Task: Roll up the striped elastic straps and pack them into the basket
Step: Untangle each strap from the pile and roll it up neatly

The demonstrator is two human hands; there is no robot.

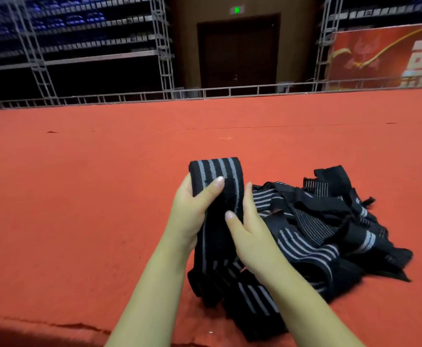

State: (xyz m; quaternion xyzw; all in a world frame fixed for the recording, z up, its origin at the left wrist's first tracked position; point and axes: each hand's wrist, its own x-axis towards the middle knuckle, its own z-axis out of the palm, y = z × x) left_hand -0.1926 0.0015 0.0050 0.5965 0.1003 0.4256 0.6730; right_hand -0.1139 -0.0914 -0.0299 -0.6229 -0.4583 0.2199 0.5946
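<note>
**Both hands on one strap, pile to the right**

While the red carpet (79, 196) runs bare across the left of the view, both hands meet just right of centre, above its near part.

Left hand (192, 209): comes up from bottom centre, palm turned inward. Thumb lies across the front of the striped strap (217, 171); fingers are curled behind it, hidden. Firm hold on the strap's left edge.

Striped strap: black with grey lengthwise stripes. Upper end bent over into a fold or the start of a roll; cannot tell how many turns. It stands upright between the two hands, and its tail drops down between the forearms to the carpet, where it joins other black fabric.

Right hand (250, 234): pressed to the strap's right edge, thumb on the front face lower down, fingers reaching up along the side and behind. It grips the same strap.

Pile of straps (330, 234): right of the hands, loose and tangled on the carpet, black with grey stripes, some narrow-striped, some broad. Touching the held strap's tail at the near side.

Background, far side: metal truss railing (130, 97) along the carpet edge, dark door (237, 51) at centre, red banner (385, 58) at right.
</note>
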